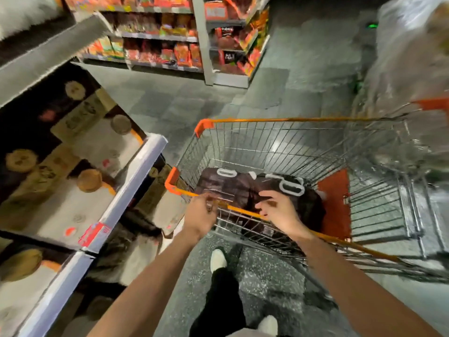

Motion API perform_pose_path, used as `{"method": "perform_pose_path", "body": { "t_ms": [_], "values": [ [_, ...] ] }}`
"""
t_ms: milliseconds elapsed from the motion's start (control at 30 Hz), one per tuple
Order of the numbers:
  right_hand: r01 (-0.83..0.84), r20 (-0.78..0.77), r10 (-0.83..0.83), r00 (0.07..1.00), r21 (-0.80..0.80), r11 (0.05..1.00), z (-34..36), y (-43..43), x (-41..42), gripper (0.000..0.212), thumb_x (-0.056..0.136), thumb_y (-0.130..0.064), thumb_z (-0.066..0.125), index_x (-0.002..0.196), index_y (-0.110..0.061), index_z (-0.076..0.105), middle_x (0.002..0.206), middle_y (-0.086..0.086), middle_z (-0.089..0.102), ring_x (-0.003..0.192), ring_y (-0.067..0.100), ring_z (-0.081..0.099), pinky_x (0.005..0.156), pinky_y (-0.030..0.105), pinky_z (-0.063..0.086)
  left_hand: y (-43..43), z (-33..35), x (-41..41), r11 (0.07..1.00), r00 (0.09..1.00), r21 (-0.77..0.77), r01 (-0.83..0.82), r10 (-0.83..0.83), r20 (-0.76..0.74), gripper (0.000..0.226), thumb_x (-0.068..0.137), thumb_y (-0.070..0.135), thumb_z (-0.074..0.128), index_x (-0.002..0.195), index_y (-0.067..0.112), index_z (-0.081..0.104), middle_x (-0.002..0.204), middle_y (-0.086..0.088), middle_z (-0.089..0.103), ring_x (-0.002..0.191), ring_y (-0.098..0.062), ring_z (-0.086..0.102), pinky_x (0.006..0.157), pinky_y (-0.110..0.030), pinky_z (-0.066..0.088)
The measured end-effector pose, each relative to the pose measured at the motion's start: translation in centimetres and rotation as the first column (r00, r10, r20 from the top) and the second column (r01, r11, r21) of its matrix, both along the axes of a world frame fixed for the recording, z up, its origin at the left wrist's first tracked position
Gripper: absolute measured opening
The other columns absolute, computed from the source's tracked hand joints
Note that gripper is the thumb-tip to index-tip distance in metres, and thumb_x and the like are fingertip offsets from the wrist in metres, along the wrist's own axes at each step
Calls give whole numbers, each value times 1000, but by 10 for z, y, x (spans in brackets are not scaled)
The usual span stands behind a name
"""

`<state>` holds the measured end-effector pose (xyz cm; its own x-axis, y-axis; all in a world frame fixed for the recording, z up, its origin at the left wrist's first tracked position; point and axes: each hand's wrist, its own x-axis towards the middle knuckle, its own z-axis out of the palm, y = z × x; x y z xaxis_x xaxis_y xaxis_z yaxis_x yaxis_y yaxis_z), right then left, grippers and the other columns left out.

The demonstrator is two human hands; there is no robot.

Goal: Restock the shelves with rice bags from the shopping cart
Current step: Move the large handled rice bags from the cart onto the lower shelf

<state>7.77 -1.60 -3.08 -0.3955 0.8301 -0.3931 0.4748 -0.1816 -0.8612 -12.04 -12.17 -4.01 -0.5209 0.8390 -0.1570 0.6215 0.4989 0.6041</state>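
Far left: shelf point(136, 181), pale front rail running diagonally, already stocked with shelf bags point(73, 152), black-and-white with gold round seals, lying flat. Red price tag point(95, 233) on the rail. More of the same bags on the tier below, partly in shadow.

Upper middle: far shelves point(167, 48) across the aisle, packed with orange and red packets. Print too blurred to read.

My left hand point(200, 215) is at the near rim of the cart point(279, 120), by its orange corner. Fingers curled in at the orange rail and wire. Motion blur there, so I cannot tell if it actually grips the rail or just sits against it.

Below the hands: white shoe point(218, 259) on the speckled floor, just beside the cart's near side.

Rice bags point(243, 188): dark, with white handle cut-outs, lying flat in the cart's basket at the near-left end. At least two, side by side and touching.

My right hand point(279, 211) is over the rim, above the dark bags, fingers spread and relaxed, holding nothing. Contact with the bag: cannot tell.

Right of that: orange flap point(336, 205) inside the basket, against the bags.

Far right: wrapped load point(413, 59) in clear plastic, heavily blurred.
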Motion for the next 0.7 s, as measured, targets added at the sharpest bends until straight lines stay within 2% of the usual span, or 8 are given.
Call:
{"method": "perform_pose_path", "body": {
  "t_ms": [67, 133, 233, 300, 433, 533, 600, 700],
  "values": [
    [28, 6, -28, 1000, -45, 999, -13, 13, -5, 27, 93, -6, 60, 116, -19, 62, 80, -6, 72, 62, 3, 65, 57, 22, 51, 18, -7, -6, 999, 1000, 43, -6, 7, -19, 27, 90, 9, 62, 117, 7, 66, 111, -14, 68, 103, -30, 62, 88, -34, 45],
    [36, 20, -35, 999, -83, 996, -26, 29, -15, 26, 91, -8, 63, 114, -18, 63, 80, -6, 73, 58, 0, 64, 58, 21, 49, 43, -20, -20, 997, 997, 59, -48, 44, 67, 26, 88, 7, 62, 114, 8, 67, 110, -11, 69, 101, -27, 63, 90, -33, 47],
    [116, 38, -111, 993, -189, 975, -48, 50, -36, 23, 90, -4, 63, 109, -15, 63, 80, -1, 72, 57, 6, 63, 58, 22, 51, 82, -45, -49, 991, 968, -132, -33, 64, 244, 23, 88, 9, 62, 110, 11, 69, 105, -10, 73, 100, -24, 67, 92, -35, 52],
    [187, 81, -170, 982, -283, 941, -63, 63, -50, 21, 89, -1, 64, 106, -14, 63, 81, 3, 71, 58, 9, 61, 56, 22, 49, 107, -65, -66, 966, 955, -256, 38, 40, 295, 20, 88, 13, 63, 106, 15, 72, 104, -9, 74, 101, -23, 68, 94, -33, 52],
    [266, 159, -219, 963, -399, 878, -89, 84, -72, 24, 87, 2, 64, 109, -7, 63, 76, 5, 68, 50, 5, 59, 51, 21, 47, 140, -94, -86, 923, 936, -373, 92, 47, 348, 20, 89, 16, 64, 106, 13, 73, 106, -6, 73, 104, -20, 66, 90, -25, 45],
    [309, 228, -227, 947, -448, 839, -110, 100, -90, 23, 88, -2, 65, 110, -9, 63, 81, 6, 66, 66, 13, 60, 59, 23, 47, 154, -128, -110, 872, 913, -485, 67, 142, 383, 29, 82, 25, 68, 108, 12, 68, 107, -11, 72, 104, -27, 66, 93, -33, 50],
    [331, 261, -231, 937, -457, 826, -125, 107, -103, 24, 88, -5, 66, 112, -9, 63, 83, 4, 64, 77, 16, 59, 67, 23, 45, 155, -183, -137, 849, 892, -526, 49, 201, 406, 48, 66, 39, 70, 106, 12, 70, 102, -10, 74, 99, -29, 69, 90, -39, 55],
    [352, 319, -222, 922, -448, 822, -144, 113, -120, 37, 88, -13, 70, 122, -3, 60, 99, 5, 66, 95, 18, 62, 84, 23, 45, 158, -215, -164, 816, 862, -578, -21, 308, 403, 64, 57, 47, 76, 112, 15, 69, 111, -2, 72, 101, -23, 68, 93, -36, 55]
  ]
}}
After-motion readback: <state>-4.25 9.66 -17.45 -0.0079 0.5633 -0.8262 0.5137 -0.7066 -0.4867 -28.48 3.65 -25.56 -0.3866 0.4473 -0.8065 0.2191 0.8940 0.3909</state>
